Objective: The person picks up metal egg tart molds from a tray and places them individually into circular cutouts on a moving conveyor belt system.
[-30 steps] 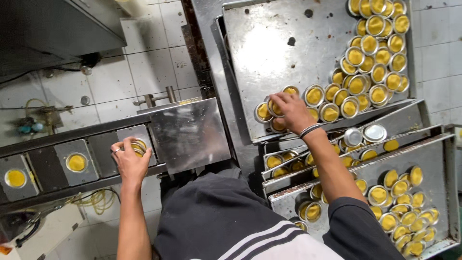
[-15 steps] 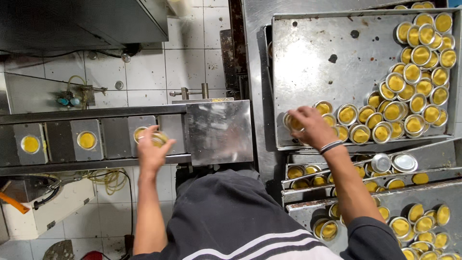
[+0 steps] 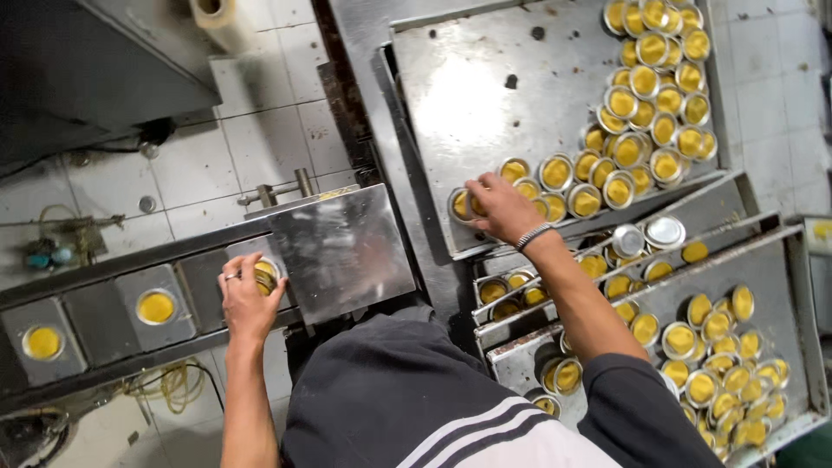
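1. Meanwhile the left hand sat at the conveyor, fingers curled round a yellow-filled cup, pressing it into the slot just left of the steel cover. A second before it had been at much the same spot, so the cup had only gone from being brought in to being seated.

2. Further left along that belt two more slots already held cups, their yellow tops facing up.

3. The right hand had stayed out on the top tray, but its grip had tightened: half a second earlier it was only closing over the nearest cup, and now it was grasping one at the tray's near corner, thumb and fingers cupped over it. I could not tell whether it had lifted off the metal yet.

4. Judging by that, the two hands were working in turn, one feeding the belt while the other fetched the next cup.

5. Most of the top tray was bare steel, with cups crowded toward its far right side.

6. Below it, two lower trays were stacked stepwise, the lowest one thick with filled cups, and a couple of empty silver cups lay on the middle one.
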